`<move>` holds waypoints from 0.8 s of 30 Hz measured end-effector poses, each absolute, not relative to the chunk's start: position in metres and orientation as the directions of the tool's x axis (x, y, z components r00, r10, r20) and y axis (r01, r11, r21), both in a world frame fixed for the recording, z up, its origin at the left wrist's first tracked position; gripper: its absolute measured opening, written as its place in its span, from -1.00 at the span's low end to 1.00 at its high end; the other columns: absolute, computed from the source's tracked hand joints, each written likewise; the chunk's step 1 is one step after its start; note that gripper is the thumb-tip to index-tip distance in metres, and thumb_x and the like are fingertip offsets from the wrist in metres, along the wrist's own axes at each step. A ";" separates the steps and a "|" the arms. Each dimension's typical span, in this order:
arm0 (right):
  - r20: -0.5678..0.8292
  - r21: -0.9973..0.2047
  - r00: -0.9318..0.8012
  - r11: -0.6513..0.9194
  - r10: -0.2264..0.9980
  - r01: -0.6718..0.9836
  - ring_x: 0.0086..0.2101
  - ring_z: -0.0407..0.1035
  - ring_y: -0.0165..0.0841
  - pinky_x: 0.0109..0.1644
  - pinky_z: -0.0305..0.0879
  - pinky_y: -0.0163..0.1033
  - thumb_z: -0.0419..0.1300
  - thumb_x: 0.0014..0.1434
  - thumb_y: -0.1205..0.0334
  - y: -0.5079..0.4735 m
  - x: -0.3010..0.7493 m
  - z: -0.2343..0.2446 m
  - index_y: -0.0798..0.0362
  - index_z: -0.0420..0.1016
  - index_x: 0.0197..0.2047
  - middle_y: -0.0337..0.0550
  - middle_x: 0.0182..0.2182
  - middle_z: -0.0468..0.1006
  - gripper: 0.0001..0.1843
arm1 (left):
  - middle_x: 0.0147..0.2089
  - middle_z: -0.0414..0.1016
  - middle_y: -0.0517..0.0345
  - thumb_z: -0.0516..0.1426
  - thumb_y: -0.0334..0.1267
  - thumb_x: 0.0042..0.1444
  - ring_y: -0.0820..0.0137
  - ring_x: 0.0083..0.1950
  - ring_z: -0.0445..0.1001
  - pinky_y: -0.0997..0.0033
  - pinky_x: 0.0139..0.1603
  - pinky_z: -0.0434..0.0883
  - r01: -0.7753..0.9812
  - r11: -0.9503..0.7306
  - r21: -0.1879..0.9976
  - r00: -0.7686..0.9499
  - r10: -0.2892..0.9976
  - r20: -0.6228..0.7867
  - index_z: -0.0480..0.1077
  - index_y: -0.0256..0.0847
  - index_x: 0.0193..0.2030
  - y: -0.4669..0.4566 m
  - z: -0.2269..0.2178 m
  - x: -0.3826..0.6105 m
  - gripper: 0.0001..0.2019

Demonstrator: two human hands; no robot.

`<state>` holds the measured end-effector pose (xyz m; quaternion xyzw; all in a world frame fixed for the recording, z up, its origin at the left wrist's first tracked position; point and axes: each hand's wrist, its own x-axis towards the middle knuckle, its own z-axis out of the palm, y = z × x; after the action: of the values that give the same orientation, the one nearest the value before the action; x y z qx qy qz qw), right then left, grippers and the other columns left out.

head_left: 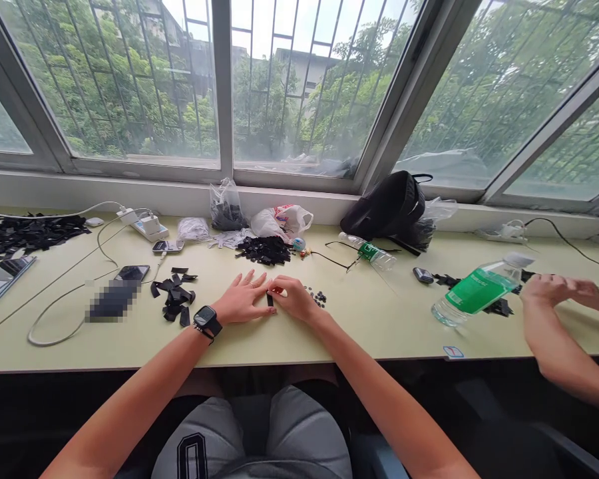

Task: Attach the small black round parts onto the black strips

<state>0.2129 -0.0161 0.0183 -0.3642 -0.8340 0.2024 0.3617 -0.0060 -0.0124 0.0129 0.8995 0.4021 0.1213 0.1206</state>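
My left hand (242,298) lies flat on the table with its fingers spread, a dark watch on its wrist. Its thumb and index finger reach the near and far ends of a short black strip (270,301). My right hand (293,298) is closed in a pinch over the strip's far end. Whatever is between those fingertips is hidden or too small to name. Small round black pieces (320,297) lie just right of my right hand. To the left of my left hand is a loose pile of black strips (176,296).
A bigger black pile (265,250) sits beyond my hands, near plastic bags (282,219). Glasses (349,266) and a green-labelled bottle (374,254) lie right of it. Cables and a phone (132,273) are at left. A tilted bottle (479,293) stands near another person's hands (554,289).
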 end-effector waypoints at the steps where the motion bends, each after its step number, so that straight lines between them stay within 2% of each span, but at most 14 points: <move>1: 0.458 -0.594 -0.477 0.658 0.750 0.463 -0.34 0.39 -0.35 -0.17 0.32 -0.24 0.20 0.26 0.44 -0.017 0.212 0.019 0.04 0.60 -0.29 -0.15 -0.32 0.55 -0.82 | 0.63 -0.04 0.16 -0.01 0.49 0.23 -0.16 0.63 -0.20 -0.32 0.54 -0.12 0.694 -0.648 0.314 0.648 0.752 0.120 -0.02 0.24 0.59 -0.013 0.013 -0.006 -0.13; 7: 0.446 -0.588 -0.498 0.663 0.743 0.463 -0.38 0.35 -0.37 -0.22 0.30 -0.27 0.19 0.22 0.48 -0.017 0.212 0.017 0.03 0.60 -0.31 -0.18 -0.36 0.51 -0.79 | 0.63 -0.05 0.15 -0.03 0.49 0.23 -0.15 0.64 -0.21 -0.31 0.54 -0.14 0.701 -0.644 0.308 0.648 0.755 0.104 0.00 0.22 0.58 -0.013 0.015 -0.006 -0.13; 17: 0.413 -0.721 -0.382 0.553 0.827 0.418 -0.40 0.38 -0.37 -0.29 0.33 -0.27 0.24 0.15 0.38 -0.013 0.212 0.006 0.04 0.51 -0.36 -0.19 -0.36 0.52 -0.92 | 0.63 -0.04 0.13 -0.05 0.49 0.23 -0.15 0.64 -0.22 -0.30 0.54 -0.14 0.700 -0.648 0.299 0.650 0.752 0.107 -0.03 0.18 0.60 -0.013 0.014 -0.007 -0.12; 24: 0.394 -0.754 -0.337 0.510 0.855 0.413 -0.41 0.39 -0.37 -0.29 0.34 -0.27 0.24 0.06 0.41 -0.009 0.210 0.005 0.06 0.57 -0.34 -0.20 -0.39 0.55 -0.90 | 0.62 -0.01 0.12 -0.02 0.49 0.22 -0.15 0.63 -0.20 -0.32 0.54 -0.13 0.694 -0.653 0.302 0.651 0.749 0.125 -0.04 0.20 0.60 -0.010 0.011 -0.006 -0.11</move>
<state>0.2101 -0.0087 0.0054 -0.4117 -0.7701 0.2745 0.4027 -0.0062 -0.0104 0.0105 0.9013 0.4002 0.1199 0.1144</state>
